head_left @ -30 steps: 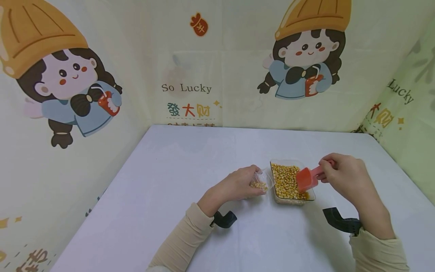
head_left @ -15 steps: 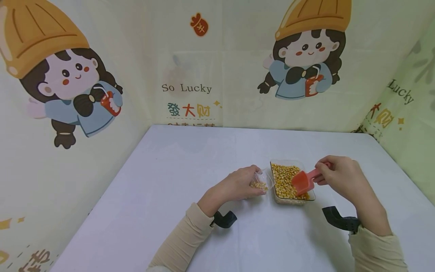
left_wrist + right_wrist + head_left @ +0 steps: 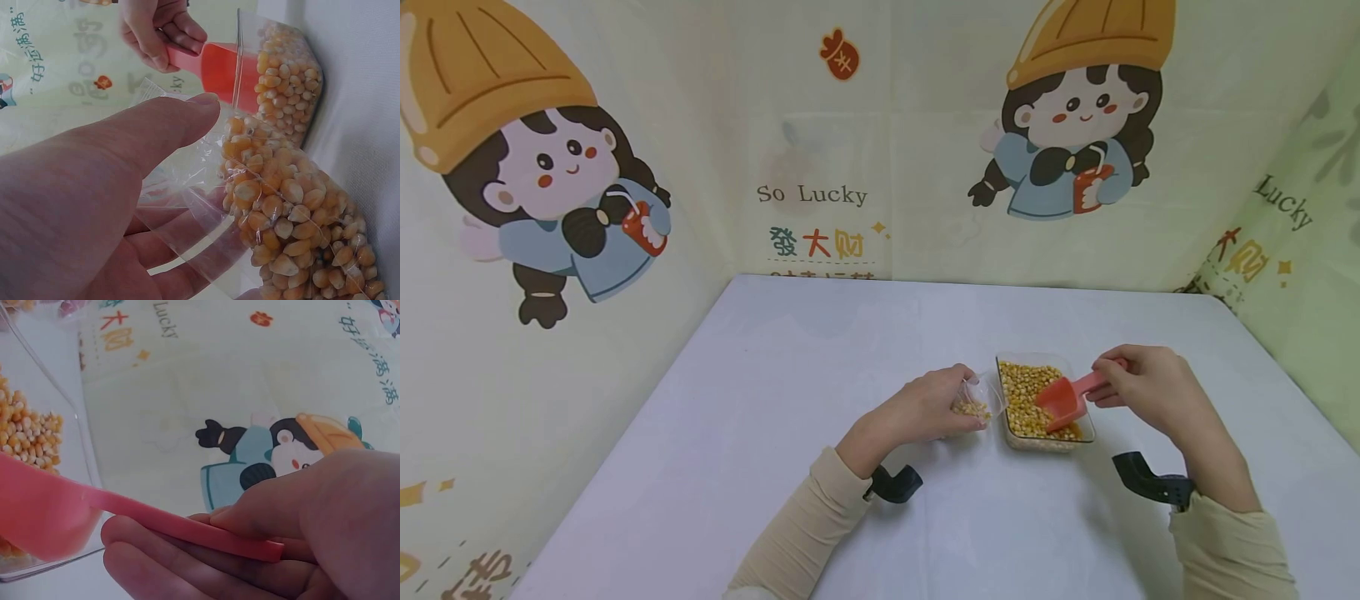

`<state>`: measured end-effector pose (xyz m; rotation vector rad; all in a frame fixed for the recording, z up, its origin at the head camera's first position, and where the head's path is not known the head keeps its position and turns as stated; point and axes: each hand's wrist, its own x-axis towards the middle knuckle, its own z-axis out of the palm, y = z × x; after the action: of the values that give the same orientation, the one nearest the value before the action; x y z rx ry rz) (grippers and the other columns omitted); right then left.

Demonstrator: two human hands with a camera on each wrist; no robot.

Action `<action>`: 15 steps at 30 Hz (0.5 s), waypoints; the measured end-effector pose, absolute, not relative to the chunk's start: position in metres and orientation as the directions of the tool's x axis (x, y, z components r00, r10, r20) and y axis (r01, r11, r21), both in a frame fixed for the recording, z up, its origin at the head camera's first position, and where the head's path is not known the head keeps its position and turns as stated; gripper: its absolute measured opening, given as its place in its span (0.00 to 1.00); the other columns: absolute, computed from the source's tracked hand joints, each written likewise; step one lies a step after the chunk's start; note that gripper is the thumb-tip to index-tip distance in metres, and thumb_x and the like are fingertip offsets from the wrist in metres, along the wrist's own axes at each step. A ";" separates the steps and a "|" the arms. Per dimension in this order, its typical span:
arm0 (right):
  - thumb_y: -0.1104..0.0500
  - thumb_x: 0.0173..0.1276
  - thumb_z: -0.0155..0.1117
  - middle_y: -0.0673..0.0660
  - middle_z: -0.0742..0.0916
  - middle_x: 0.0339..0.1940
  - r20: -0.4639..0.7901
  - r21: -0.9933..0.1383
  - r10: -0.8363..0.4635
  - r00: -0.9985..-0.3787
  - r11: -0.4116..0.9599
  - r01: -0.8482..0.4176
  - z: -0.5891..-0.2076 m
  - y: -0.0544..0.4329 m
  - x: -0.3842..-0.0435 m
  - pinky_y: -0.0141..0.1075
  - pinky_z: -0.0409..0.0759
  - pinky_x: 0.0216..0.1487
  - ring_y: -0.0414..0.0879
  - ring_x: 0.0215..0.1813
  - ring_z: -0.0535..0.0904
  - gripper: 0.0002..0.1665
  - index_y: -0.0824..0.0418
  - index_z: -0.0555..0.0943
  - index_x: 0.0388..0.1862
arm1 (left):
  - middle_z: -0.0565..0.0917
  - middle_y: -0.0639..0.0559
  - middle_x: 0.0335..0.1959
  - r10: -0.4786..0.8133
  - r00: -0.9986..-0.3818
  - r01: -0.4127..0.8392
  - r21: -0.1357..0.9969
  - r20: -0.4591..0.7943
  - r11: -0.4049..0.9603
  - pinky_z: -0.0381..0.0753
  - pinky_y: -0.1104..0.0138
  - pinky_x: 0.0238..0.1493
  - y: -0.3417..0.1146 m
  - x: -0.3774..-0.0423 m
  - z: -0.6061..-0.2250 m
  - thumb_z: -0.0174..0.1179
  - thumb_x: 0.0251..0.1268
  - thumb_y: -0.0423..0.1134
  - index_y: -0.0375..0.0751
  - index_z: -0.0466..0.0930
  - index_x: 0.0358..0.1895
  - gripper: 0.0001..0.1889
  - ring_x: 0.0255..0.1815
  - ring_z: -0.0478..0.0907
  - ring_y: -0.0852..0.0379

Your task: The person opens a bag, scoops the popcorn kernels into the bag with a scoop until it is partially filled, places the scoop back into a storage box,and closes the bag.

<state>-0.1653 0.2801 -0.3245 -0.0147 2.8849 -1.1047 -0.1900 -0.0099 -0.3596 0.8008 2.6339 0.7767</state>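
My left hand (image 3: 921,406) holds a clear plastic bag (image 3: 976,398) of corn kernels upright by its mouth, thumb on one side and fingers on the other. In the left wrist view, kernels (image 3: 300,219) fill the bag's lower part. Just right of it stands a clear rectangular container (image 3: 1041,445) of yellow corn kernels (image 3: 1026,383). My right hand (image 3: 1150,385) pinches the handle of a red scoop (image 3: 1063,402), whose bowl dips over the container's right side with its front edge at the kernels. In the right wrist view the thumb presses the scoop's handle (image 3: 187,528) against the fingers.
A white table (image 3: 820,350) carries the bag and container. A patterned cloth (image 3: 925,142) with cartoon figures hangs behind and on both sides. Black curved wrist mounts (image 3: 898,484) stick out from both wrists.
My right hand has moved left and slightly down, bringing the scoop's bowl farther over the kernels in the container. The left hand and the bag have stayed in place.
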 end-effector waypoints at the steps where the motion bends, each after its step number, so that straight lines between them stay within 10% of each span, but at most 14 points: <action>1: 0.55 0.79 0.52 0.63 0.90 0.34 -0.049 -0.674 -0.025 -0.998 0.738 0.015 -0.325 0.281 -0.166 0.40 0.86 0.38 0.52 0.34 0.89 0.24 0.77 0.75 0.55 | 0.81 0.56 0.51 0.581 -0.807 0.429 0.569 -0.106 0.701 0.73 0.72 0.41 -0.010 -0.190 -0.360 0.68 0.62 0.53 0.44 0.68 0.67 0.34 0.42 0.74 0.63; 15: 0.52 0.80 0.49 0.63 0.88 0.40 -0.110 -0.769 -0.025 -0.994 0.636 0.069 -0.335 0.293 -0.173 0.33 0.85 0.41 0.45 0.36 0.89 0.29 0.77 0.71 0.61 | 0.79 0.59 0.41 0.592 -0.799 0.431 0.585 -0.106 0.687 0.73 0.73 0.37 -0.009 -0.190 -0.359 0.68 0.62 0.52 0.42 0.69 0.66 0.33 0.38 0.73 0.62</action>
<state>-0.1730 0.2926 -0.3349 0.0371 2.7406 -1.2954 -0.1902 -0.0092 -0.3590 0.8124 2.6135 0.7995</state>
